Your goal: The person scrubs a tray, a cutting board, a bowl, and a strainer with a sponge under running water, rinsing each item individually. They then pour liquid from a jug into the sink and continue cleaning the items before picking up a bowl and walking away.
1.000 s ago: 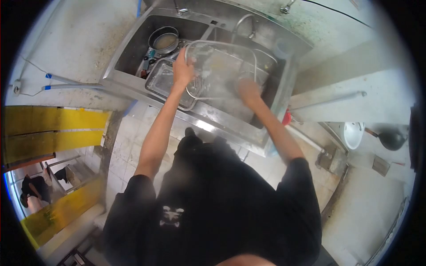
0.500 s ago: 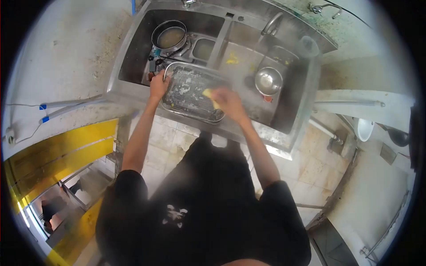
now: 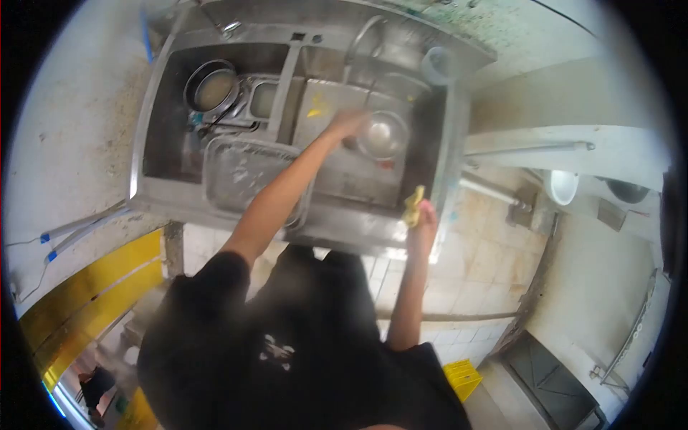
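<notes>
My left hand [image 3: 349, 125] reaches across into the right sink basin, its blurred fingers right at the left rim of a shiny metal bowl [image 3: 383, 136]. How those fingers are set cannot be made out. Over the right end of the sink's front edge, my right hand [image 3: 425, 222] is closed around a crumpled yellow cloth [image 3: 413, 208]. A rectangular metal mesh tray [image 3: 233, 168] rests across the left basin and the front ledge, partly covered by my left forearm. Beside the bowl lies a small red piece [image 3: 387, 165].
The left basin holds a round dark-rimmed pan [image 3: 213, 87] with cloudy liquid and a rectangular metal container [image 3: 264, 99]. Yellow scraps [image 3: 314, 112] lie on the right basin's floor. A curved faucet [image 3: 358, 39] and a translucent tub [image 3: 437, 66] are at the back.
My left hand has let go of the mesh tray and moved right to the bowl. My right hand has lifted the yellow cloth off the tray and drawn it to the right. The view has shifted.
</notes>
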`<state>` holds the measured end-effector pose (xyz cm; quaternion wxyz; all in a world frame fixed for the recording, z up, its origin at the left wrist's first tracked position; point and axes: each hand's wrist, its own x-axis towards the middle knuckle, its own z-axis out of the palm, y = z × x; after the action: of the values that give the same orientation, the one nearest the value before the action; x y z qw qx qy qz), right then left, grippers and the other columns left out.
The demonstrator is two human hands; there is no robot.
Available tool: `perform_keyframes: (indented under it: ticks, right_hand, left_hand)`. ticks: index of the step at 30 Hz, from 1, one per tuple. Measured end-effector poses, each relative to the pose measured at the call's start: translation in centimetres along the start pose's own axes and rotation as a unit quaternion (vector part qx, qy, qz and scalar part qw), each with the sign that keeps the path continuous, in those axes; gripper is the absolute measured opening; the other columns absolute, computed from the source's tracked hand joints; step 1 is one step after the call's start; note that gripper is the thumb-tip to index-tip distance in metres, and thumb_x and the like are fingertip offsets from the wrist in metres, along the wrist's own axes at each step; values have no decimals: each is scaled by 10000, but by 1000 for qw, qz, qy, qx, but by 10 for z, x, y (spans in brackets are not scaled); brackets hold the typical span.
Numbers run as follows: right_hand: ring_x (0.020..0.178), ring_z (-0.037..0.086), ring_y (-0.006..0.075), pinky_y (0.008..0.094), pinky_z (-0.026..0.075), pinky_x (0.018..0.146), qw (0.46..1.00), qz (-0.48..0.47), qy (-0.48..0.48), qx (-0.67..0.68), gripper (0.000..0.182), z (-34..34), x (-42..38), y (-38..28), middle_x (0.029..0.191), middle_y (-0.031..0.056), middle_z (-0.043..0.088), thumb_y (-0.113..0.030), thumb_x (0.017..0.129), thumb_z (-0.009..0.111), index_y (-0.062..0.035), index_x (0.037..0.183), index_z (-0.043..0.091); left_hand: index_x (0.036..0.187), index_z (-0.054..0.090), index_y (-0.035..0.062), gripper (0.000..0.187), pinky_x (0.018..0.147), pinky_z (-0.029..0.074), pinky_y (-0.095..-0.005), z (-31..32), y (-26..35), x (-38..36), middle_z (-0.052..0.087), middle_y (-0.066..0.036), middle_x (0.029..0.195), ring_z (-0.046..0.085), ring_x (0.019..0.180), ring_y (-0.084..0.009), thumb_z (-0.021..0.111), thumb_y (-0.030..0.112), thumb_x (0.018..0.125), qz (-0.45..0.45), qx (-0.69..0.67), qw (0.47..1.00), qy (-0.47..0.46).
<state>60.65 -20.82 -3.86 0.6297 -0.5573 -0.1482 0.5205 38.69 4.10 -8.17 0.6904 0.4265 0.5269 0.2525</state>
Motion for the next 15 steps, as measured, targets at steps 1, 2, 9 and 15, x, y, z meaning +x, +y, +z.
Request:
perform_keyframes:
  ticks: [1,2,9,15]
  right_hand:
    - [841,592,148,283,488,735,997,-5,11,-82,141,4,-2,-11,947,59,629,-115,941,532,-37,1034,604]
    - [850,593,147,284,489,740,992,-7,18,-124,135,1,1,-10,943,57,624,-109,942,527,-40,1029,604]
    - [850,591,200,324,488,676,995,88,36,42,90,-32,13,10,997,84,603,-117,922,561,-50,978,580]
    - [865,583,150,289,479,740,990,125,56,34,74,-69,23,-9,950,33,603,-127,920,578,-66,959,595]
  left_hand:
    - [1098,630,51,364,716,501,-339,21,-11,46,666,-116,962,643,838,-213,626,335,871,15,-4,1000,0]
    - [1123,611,43,395,722,503,-352,41,-27,100,660,-117,947,640,837,-219,630,341,864,-47,-142,989,10]
    - [1229,476,-42,618,613,513,-402,103,-101,407,639,-166,878,642,773,-239,714,296,769,20,-240,913,329]
    - [1173,495,-4,360,807,542,-485,72,-130,251,524,-189,1209,596,1013,-318,522,225,897,389,-156,877,234]
